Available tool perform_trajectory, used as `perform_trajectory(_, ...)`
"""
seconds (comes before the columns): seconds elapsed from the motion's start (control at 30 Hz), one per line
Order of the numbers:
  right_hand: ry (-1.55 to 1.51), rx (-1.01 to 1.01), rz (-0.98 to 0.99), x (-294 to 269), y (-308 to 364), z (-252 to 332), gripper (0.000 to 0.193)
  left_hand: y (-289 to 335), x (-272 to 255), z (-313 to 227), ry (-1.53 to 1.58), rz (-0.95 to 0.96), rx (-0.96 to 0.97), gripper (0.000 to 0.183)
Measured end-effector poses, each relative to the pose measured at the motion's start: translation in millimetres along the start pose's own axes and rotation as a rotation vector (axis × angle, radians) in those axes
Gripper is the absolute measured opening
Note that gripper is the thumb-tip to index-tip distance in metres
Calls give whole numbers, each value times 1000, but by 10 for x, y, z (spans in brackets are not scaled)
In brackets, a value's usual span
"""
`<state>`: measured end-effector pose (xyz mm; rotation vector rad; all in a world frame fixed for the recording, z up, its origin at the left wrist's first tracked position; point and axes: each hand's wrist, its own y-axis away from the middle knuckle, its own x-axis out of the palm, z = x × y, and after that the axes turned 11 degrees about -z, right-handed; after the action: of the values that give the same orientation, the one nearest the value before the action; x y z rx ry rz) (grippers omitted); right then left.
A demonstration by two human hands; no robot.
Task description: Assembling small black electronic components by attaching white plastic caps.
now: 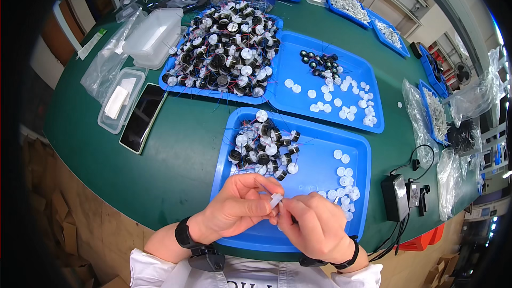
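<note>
Over the front part of the near blue tray [298, 234], my left hand [240, 208] pinches a small white plastic part [276, 199] between thumb and fingers. My right hand [314, 224] meets it there, fingertips pressed together at the part's side; what they grip is too small to make out. Behind my left hand lies a pile of small black-and-white motors with thin wires [266, 146] in the tray's left half. Several round white plastic caps [344, 181] are scattered along its right side, beside my right hand.
Behind stand a blue tray heaped with wired motors [224, 48] and another holding white caps and black round parts [320, 64]. On the left lie a phone [143, 117] and clear plastic boxes [154, 37]. A black power adapter [394, 197] with cables sits at right.
</note>
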<state>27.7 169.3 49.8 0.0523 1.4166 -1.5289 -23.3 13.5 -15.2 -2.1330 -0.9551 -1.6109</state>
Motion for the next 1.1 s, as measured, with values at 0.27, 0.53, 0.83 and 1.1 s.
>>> perform_trajectory(0.27, -240, 237, 127, -120, -112, -15, 21, -14, -32, -1, 25, -18, 37, 22)
perform_trajectory(0.53, -195, 134, 57, -36, -49, -32, 19, -7, -12, 0, -28, 2, 37, 24)
perform_trajectory(0.83, -404, 365, 80, -241, -204, -47, 31, 27, 229, -63, -819, -158, 704, 25)
perform_trajectory(1.1, -144, 89, -19, -100, -46, -66, 17, 107, 424, 49, -1465, -136, 1216, 33)
